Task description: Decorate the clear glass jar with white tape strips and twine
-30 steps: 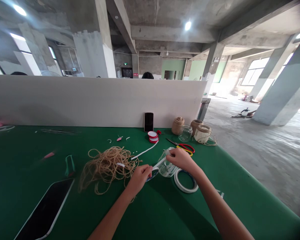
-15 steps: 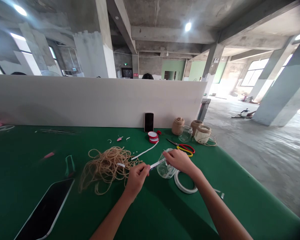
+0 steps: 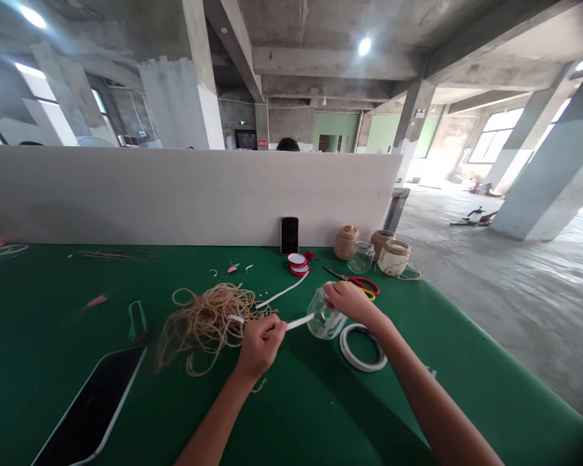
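My right hand [image 3: 352, 301] grips a small clear glass jar [image 3: 324, 320] lying tilted over the green table [image 3: 291, 414]. My left hand [image 3: 261, 343] pinches the free end of a white tape strip [image 3: 298, 321] that runs to the jar's side. A tangle of tan jute twine [image 3: 208, 320] lies just left of my left hand. A white tape roll [image 3: 363, 347] rests flat on the cloth right below the jar.
Red and yellow scissors [image 3: 362, 285], a red ribbon spool [image 3: 297, 263], a phone [image 3: 289, 235] leaning on the white partition [image 3: 175, 194], twine-wrapped jars [image 3: 394, 257] and a bare jar [image 3: 360, 257] stand at the back. A tablet [image 3: 90, 408] lies front left. The table edge drops off at right.
My left hand has drawn back to the left, stretching the tape strip out from the jar. My right hand has turned the jar and lifted it slightly.
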Demonstrator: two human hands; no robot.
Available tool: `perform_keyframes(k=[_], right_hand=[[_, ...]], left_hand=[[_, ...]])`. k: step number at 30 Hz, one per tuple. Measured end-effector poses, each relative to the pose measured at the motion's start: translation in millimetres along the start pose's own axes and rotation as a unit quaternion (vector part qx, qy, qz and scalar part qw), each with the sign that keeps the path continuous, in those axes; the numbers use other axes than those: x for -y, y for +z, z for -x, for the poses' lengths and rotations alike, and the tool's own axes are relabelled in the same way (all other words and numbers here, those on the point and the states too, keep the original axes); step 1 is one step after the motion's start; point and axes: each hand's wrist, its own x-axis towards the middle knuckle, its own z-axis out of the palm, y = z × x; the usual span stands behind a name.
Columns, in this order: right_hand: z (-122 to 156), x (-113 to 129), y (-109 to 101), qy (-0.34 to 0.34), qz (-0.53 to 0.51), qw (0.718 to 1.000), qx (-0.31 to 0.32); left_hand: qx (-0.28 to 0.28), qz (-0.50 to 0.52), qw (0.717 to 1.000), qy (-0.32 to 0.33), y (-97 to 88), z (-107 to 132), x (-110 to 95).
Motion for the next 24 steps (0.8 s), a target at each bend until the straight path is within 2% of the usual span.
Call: perform_keyframes(k=[4,6,9,13,17,21,24], right_hand=[[-11.5,-14.0,-2.4,0.032,-0.129,0.991,0.009],[-13.8,-24.2,-1.3,0.058,-0.203,0.977,0.007],[-9.7,-37.9,4.0,0.089,-0.316,0.944,-0.015],[6.2,-46.3,15.4,0.108,-0.464,0.876,-0.072],[17.5,-46.0,29.6,0.117,-0.584,0.794,-0.126],[18.8,-45.7,42.9,0.127,-0.675,0.707,-0.169],[19.3,-48.5,49.0,0.14,-0.721,0.654,-0.18]], left_hand=[[0.063,-0.058,0.996,0.037,3.2,0.8,-2.0],[0.072,-0.064,0.995,0.024,4.6,0.0,-2.5],[0.049,-0.036,0.998,-0.032,6.0,-1.9,-0.9],[0.007,0.077,0.991,-0.109,6.3,-2.4,5.7],[-0.004,0.161,0.978,-0.132,6.1,-0.9,9.4],[-0.002,0.178,0.974,-0.136,6.7,-0.3,7.1],[-0.001,0.163,0.978,-0.128,6.8,0.5,5.8]])
